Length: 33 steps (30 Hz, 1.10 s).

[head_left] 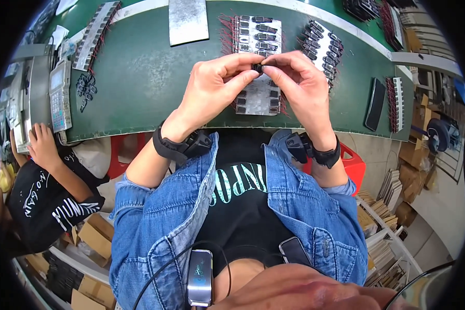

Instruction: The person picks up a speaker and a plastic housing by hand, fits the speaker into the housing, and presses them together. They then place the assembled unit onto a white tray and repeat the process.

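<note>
My left hand (212, 85) and my right hand (306, 85) meet above the bench, each closed in a pinch. Between their fingertips is a small black part (258, 67), mostly covered by the fingers. Right behind and below them lies a pale board (260, 106) bearing rows of small black rectangular pieces (266, 37), with red wires sticking out along its sides. My hands hide the middle of this board.
On the green bench (139, 77), a second loaded board (320, 49) lies to the right and a bare metal plate (188, 21) at the back. Further right are a black tray (375, 104) and a wired strip (396, 105). Left, a co-worker's hand (42, 147) is near a keypad machine (60, 95).
</note>
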Motion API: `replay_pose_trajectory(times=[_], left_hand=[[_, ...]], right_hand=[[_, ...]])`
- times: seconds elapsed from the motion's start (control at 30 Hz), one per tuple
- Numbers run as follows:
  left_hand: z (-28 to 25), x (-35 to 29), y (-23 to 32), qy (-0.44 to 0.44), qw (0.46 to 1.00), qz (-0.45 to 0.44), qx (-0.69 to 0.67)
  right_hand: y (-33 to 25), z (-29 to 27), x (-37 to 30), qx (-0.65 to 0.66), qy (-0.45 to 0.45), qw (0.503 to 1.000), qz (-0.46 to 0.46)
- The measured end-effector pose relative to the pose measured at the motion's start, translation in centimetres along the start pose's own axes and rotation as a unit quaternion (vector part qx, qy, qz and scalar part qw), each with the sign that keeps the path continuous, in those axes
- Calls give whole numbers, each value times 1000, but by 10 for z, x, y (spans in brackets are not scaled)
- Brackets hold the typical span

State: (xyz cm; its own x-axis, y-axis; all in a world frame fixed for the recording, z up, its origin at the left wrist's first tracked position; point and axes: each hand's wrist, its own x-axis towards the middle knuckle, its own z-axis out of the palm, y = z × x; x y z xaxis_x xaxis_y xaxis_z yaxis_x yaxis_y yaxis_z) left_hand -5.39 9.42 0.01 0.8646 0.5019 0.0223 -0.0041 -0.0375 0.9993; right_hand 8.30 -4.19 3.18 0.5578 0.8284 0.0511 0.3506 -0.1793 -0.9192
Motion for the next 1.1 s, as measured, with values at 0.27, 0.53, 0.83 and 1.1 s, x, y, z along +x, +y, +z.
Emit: replay_pose_trajectory(times=[0.27,0.53,0.83,1.1], left_hand=[[1,-3,6,-23,999,-1,35],[10,-12,10,-32,998,-3,49],[-3,-30,15,-55,989,-123,-63],[8,-8,6,61,979,43,189]], right_hand=[[14,-17,9,251,-145,951,108],[22,-11,-4,160,-125,979,37],[-2,-17,-51,151,-84,979,107],[28,-11,-41,-316,54,933,-161]])
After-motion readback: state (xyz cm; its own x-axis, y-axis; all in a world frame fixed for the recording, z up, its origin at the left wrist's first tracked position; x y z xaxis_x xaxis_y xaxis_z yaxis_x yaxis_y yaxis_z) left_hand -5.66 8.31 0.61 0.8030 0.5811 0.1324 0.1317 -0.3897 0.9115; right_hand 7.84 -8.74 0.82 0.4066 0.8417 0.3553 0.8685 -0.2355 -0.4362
